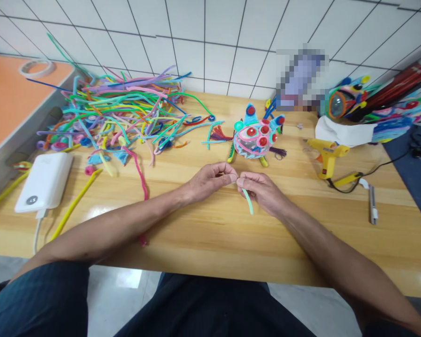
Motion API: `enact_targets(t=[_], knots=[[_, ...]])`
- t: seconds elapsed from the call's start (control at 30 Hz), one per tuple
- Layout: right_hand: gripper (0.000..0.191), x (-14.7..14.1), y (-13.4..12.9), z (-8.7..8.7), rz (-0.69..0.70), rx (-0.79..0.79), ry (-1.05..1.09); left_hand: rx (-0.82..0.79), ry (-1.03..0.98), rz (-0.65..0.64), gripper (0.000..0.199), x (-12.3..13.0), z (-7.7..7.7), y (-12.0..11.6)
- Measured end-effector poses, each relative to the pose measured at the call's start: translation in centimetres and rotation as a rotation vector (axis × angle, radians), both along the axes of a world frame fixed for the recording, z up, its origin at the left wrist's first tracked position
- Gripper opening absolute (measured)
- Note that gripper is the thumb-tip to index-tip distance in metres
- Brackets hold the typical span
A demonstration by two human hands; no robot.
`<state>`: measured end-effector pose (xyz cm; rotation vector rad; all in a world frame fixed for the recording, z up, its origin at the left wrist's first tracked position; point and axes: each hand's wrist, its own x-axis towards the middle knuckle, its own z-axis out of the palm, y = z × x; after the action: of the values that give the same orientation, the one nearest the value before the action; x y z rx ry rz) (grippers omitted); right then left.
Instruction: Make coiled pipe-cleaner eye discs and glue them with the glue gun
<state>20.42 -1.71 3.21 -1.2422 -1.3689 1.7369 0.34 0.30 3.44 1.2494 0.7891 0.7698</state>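
Observation:
Over the middle of the wooden table, my left hand [214, 181] and my right hand [261, 189] meet fingertip to fingertip, both pinched closed. A short pale green pipe cleaner [248, 202] hangs down from the fingers of my right hand. My left fingertips pinch at its upper end, where the piece is mostly hidden. Just beyond the hands stands a colourful creature figure [254, 138] with red round buttons, blue horns, a pink outline and tassels at its sides.
A large pile of pipe cleaners [126, 107] lies at the back left, near a white power bank [45, 181] with a cable. To the right are a yellow glue gun [327, 154], its black cord and a cutter [373, 205]. A tiled wall [221, 42] bounds the back.

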Motion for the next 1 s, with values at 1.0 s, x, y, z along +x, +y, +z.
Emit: enact_targets(t=[1.0], knots=[[0.038,-0.2,0.2,-0.1,-0.035,-0.025,0.049,-0.238,-0.213,0.071,0.038,0.4,-1.1,0.2]])
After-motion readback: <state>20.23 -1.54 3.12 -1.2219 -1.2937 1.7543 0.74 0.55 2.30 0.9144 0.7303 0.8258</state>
